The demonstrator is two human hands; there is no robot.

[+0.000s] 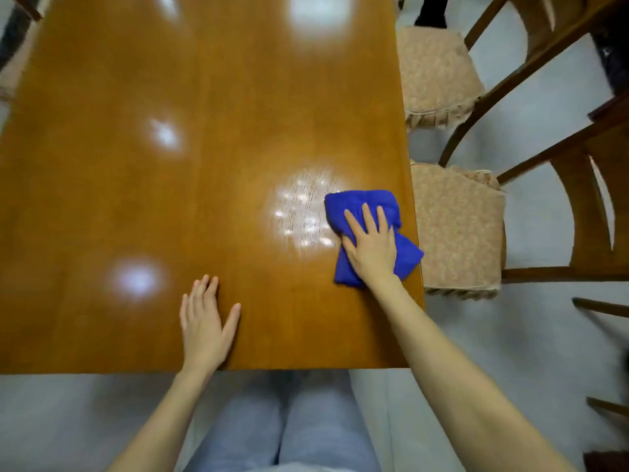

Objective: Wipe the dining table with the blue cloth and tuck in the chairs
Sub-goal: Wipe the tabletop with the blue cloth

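The right hand (371, 247) lies flat, fingers spread, pressing down on the folded blue cloth (367, 233) at centre right of the frame, close to the right-hand edge of the glossy wooden dining table (170, 165); it presses on the cloth without closing around it. The left hand (204, 328) rests open, palm down, on bare tabletop at lower centre, near the table's near edge. Two cushioned chairs (459, 226) stand at right, pulled out from the table.
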